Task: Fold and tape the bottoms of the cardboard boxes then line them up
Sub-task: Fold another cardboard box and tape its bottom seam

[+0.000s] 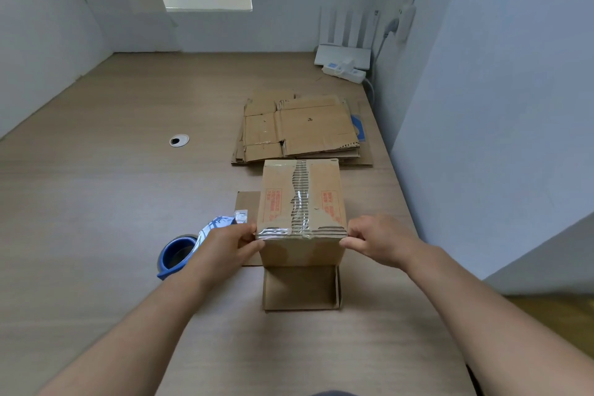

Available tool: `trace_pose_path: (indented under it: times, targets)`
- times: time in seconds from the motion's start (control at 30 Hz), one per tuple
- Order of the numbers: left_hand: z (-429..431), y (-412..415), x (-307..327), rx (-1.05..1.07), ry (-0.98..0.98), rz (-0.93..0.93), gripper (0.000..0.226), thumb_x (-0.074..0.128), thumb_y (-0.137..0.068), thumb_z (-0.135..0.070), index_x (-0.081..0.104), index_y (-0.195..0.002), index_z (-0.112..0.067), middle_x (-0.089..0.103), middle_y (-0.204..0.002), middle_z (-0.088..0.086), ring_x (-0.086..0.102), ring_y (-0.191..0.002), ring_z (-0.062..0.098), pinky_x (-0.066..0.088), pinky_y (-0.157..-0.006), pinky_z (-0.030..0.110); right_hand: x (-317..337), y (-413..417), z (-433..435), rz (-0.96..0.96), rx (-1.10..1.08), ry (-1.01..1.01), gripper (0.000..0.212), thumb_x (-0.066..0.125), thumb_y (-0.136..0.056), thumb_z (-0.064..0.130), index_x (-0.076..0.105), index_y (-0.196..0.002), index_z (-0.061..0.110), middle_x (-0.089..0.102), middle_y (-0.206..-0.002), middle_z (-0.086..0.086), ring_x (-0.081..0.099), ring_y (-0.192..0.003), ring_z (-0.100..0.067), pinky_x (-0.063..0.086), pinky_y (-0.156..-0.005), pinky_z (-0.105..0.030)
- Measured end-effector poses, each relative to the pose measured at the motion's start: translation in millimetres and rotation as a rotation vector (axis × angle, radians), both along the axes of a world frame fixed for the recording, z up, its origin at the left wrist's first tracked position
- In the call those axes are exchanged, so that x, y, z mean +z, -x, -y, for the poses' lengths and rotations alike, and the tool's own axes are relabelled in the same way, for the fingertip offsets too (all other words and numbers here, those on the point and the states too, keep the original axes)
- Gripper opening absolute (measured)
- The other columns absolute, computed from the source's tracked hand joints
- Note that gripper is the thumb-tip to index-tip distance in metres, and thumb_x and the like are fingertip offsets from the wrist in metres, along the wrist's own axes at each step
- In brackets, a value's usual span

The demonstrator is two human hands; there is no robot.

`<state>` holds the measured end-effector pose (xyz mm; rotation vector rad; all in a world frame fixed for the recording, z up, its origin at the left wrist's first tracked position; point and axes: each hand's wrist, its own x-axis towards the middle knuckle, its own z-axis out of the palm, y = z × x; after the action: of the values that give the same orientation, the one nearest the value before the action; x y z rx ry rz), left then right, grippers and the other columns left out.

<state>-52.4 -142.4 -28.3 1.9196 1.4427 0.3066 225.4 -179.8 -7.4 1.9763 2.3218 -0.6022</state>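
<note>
Wood table (96,202), centre frame: box (302,196) sits between the hands, long axis running up-frame; left hand (225,244) and right hand (382,238) each pinch a near top corner (seemingly over tape (276,232)).

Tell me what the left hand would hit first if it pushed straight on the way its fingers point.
The box. The left hand points right and pinches the box's taped near-left corner, so it would press into the box at once. The right hand holds the opposite corner, beyond it.
</note>
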Motion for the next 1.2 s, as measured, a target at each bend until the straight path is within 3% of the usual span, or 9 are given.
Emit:
trace_pose_path:
  times: [0.13, 0.33, 0.5, 0.63, 0.77, 0.93, 1.03, 1.13, 1.2]
  targets:
    - [-2, -3, -4, 0.05, -0.027, 0.045, 0.02, 0.065, -0.089, -0.022, 0.056, -0.084, -0.039, 0.068, -0.084, -0.007, 0.063, -0.084, 0.013, 0.048, -0.078, 0.023, -3, 2, -2, 0.081, 0.054, -0.099, 0.027, 0.043, -0.099, 0.039, 0.06, -0.095, 0.018, 0.066, -0.106, -0.001, 0.044, -0.078, -0.01, 0.036, -0.065, -0.028]
    - [0, -5, -9, 0.05, -0.082, 0.087, 0.032, 0.065, -0.089, -0.019, 0.049, -0.08, -0.045, 0.066, -0.082, -0.012, 0.06, -0.078, 0.001, 0.041, -0.064, 0.006, -15, 0, 2, 0.022, 0.043, -0.14, 0.017, 0.04, -0.101, 0.03, 0.048, -0.09, 0.019, 0.062, -0.102, -0.004, 0.039, -0.078, -0.01, 0.03, -0.062, -0.023]
    - [9, 2, -17, -0.008, 0.036, 0.126, 0.028, 0.058, -0.093, -0.018, 0.052, -0.096, -0.045, 0.066, -0.098, -0.017, 0.064, -0.094, 0.001, 0.051, -0.087, 0.022, -14, -2, 7, -0.068, -0.012, -0.019, 0.014, 0.047, -0.096, 0.027, 0.049, -0.089, 0.016, 0.052, -0.091, 0.005, 0.047, -0.078, -0.013, 0.035, -0.061, -0.018]
    - [0, 4, -19, -0.018, 0.024, 0.026, 0.012, 0.051, -0.097, -0.027, 0.061, -0.092, -0.028, 0.068, -0.091, -0.013, 0.064, -0.09, 0.002, 0.052, -0.085, 0.028, -5, -4, -3, -0.078, -0.017, 0.032, 0.019, 0.049, -0.095, 0.026, 0.06, -0.084, 0.014, 0.064, -0.095, 0.001, 0.054, -0.079, -0.016, 0.042, -0.067, -0.029]
    - [-3, 1, -22, 0.085, 0.108, 0.088, 0.016, 0.056, -0.095, -0.024, 0.064, -0.082, -0.022, 0.07, -0.083, -0.006, 0.068, -0.082, 0.008, 0.057, -0.078, 0.032, -11, -2, -5, -0.177, -0.128, -0.005, 0.031, 0.054, -0.093, 0.026, 0.047, -0.063, 0.025, 0.059, -0.078, 0.006, 0.045, -0.063, -0.005, 0.03, -0.053, -0.017]
    - [21, -30, -44, -0.167, 0.166, -0.088, 0.014, 0.06, -0.091, -0.027, 0.066, -0.078, -0.027, 0.071, -0.079, -0.006, 0.066, -0.075, 0.01, 0.054, -0.075, 0.028, -12, 8, -7, -0.165, -0.09, 0.053, 0.011, 0.052, -0.094, 0.032, 0.059, -0.092, 0.024, 0.064, -0.101, 0.001, 0.055, -0.088, -0.016, 0.039, -0.068, -0.027]
    - [22, -31, -33, -0.098, 0.018, -0.126, 0.022, 0.053, -0.089, -0.041, 0.064, -0.075, -0.029, 0.067, -0.072, -0.011, 0.062, -0.071, 0.006, 0.053, -0.069, 0.028, -4, 3, -6, -0.158, -0.255, 0.112, 0.039, 0.057, -0.085, 0.055, 0.055, -0.109, 0.024, 0.058, -0.103, 0.006, 0.055, -0.092, -0.013, 0.048, -0.077, -0.031]
    - [21, -21, -7, 0.059, -0.4, -0.011, 0.04, 0.045, -0.082, -0.058, 0.062, -0.068, -0.024, 0.055, -0.057, -0.014, 0.055, -0.056, 0.005, 0.047, -0.052, 0.024, 1, 8, -8, -0.205, -0.44, 0.07, 0.086, 0.052, -0.075, 0.075, 0.038, -0.139, 0.019, 0.055, -0.126, 0.001, 0.055, -0.11, -0.016, 0.05, -0.087, -0.036]
    - [16, -26, 0, 0.261, -0.519, 0.045, 0.038, 0.059, -0.083, -0.053, 0.063, -0.097, -0.018, 0.057, -0.08, -0.012, 0.058, -0.073, 0.012, 0.048, -0.058, 0.024, -2, 29, -12, -0.155, -0.509, 0.008, 0.099, 0.046, -0.07, 0.084, 0.03, -0.141, 0.017, 0.05, -0.136, -0.002, 0.052, -0.117, -0.021, 0.05, -0.088, -0.04]
